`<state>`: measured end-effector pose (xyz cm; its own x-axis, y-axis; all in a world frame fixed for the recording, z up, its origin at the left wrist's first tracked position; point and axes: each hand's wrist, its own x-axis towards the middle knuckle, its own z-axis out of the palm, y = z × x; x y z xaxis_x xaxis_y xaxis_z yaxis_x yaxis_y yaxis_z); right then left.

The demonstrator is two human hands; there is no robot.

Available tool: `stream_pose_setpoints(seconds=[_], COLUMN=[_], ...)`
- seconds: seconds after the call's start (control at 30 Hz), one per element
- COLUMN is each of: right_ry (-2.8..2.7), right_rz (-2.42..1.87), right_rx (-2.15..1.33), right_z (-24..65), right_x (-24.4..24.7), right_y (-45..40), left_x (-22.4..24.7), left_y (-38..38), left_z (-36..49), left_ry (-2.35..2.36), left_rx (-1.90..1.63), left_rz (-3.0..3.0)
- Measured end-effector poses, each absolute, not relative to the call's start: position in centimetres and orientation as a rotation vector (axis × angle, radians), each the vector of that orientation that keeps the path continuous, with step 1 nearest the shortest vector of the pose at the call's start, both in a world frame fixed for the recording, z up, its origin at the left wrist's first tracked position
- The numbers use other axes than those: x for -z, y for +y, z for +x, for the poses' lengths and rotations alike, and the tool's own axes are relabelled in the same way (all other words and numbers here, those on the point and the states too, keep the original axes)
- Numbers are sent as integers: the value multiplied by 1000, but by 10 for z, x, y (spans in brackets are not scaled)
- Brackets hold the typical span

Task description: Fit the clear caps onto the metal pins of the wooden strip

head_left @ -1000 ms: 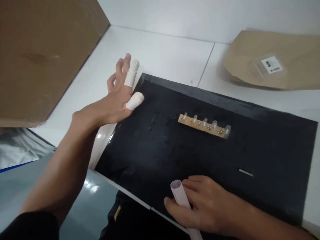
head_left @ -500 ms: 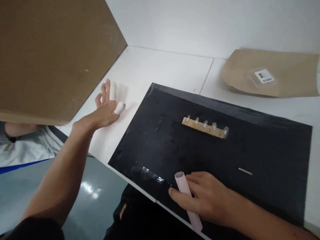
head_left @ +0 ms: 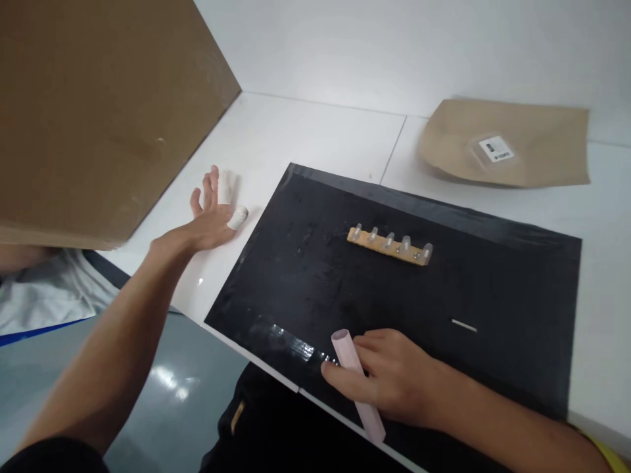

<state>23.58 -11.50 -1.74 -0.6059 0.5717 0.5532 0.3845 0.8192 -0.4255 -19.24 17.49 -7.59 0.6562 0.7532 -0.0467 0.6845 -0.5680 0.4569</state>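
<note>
My left hand (head_left: 210, 213) rests on the white table left of the black mat, fingers spread and holding nothing. White finger cots cover its thumb and index finger. Near the mat's front edge, my right hand (head_left: 389, 374) is closed round a pale pink hollow tube (head_left: 351, 358), which leans with its open end away from me. Further back on the black mat (head_left: 276, 263) lies a tan strip (head_left: 389, 248) carrying several translucent clip-like pieces in a row. A thin, short pale stick (head_left: 464, 325) lies on the mat to the right of my right hand.
A large brown cardboard panel (head_left: 98, 112) stands at the left. A brown paper sheet or bag (head_left: 547, 144) lies at the back right, with a small clear labelled packet (head_left: 495, 150) on it. Part of another person (head_left: 44, 286) shows behind the panel at the left.
The view has shifted slightly, so the mat, strip and paper sit further left. My right hand still grips the tube; my left hand stays spread on the table.
</note>
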Motion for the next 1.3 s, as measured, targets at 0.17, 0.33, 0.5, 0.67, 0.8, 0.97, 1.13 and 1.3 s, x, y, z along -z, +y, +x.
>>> stream_pose_setpoints(seconds=[0.17, 0.33, 0.5, 0.67, 0.8, 0.97, 1.13, 1.3], right_ry=[-2282, -2272, -2259, -2252, -2242, -2233, -2245, -2244], right_rz=[-675, -658, -676, -688, -692, -702, -696, -698], right_rx=[-300, -254, -239, -255, -262, -247, -241, -229], right_z=[237, 235, 234, 235, 234, 233, 234, 234], right_x=[22, 26, 27, 27, 26, 26, 26, 27], right_y=[-116, -116, -116, -117, -117, -116, -116, -117], left_x=[21, -39, -48, -46, -39, -33, -33, -32], left_y=[133, 59, 52, 65, 68, 71, 73, 71], left_z=[-129, -10, 67, 94, 102, 106, 109, 111], left_ry=[1172, 940, 710, 634, 607, 610, 609, 642], left_rx=[-287, -220, -52, -55, -75, -101, -133, -142], left_rz=[2540, 2664, 2719, 2773, 2790, 2762, 2744, 2710])
